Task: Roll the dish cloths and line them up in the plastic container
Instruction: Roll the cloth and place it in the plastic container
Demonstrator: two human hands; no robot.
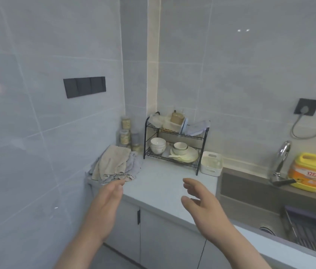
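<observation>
A loose pile of dish cloths (114, 165), beige on top of grey, lies at the left end of the pale counter (159, 183) against the wall. A small white plastic container (211, 163) stands to the right of the black dish rack, beside the sink. My left hand (104, 206) reaches forward with straight fingers, its fingertips just short of the pile's front edge, holding nothing. My right hand (202, 204) hovers over the counter's front part with relaxed, slightly bent fingers, holding nothing.
A black two-tier dish rack (174, 144) with bowls and plates stands at the back. Jars (125, 134) are stacked in the corner. The sink (269, 206), its tap (281, 158) and a yellow detergent jug (310, 171) are on the right.
</observation>
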